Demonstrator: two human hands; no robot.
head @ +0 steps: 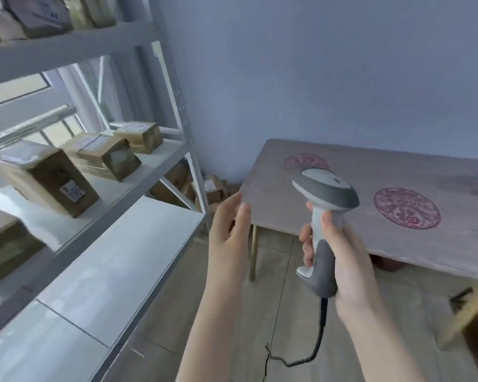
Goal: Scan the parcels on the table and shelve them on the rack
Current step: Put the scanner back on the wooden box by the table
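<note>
My right hand point(340, 260) grips the handle of a grey and white barcode scanner point(324, 188), held upright over the near left corner of the wooden table point(398, 172). Its black cable hangs down toward the floor. My left hand point(228, 224) floats empty beside the scanner with relaxed fingers, between the rack and the table. Several cardboard parcels point(47, 177) sit on the grey metal rack point(138, 186) to the left. No parcel shows on the visible part of the tabletop.
More parcels point(36, 15) fill the rack's top shelf, and others point(213, 188) lie on the floor behind the rack. The tabletop bears two red round prints. A wooden object point(469, 315) juts in at the lower right. A blue wall stands behind.
</note>
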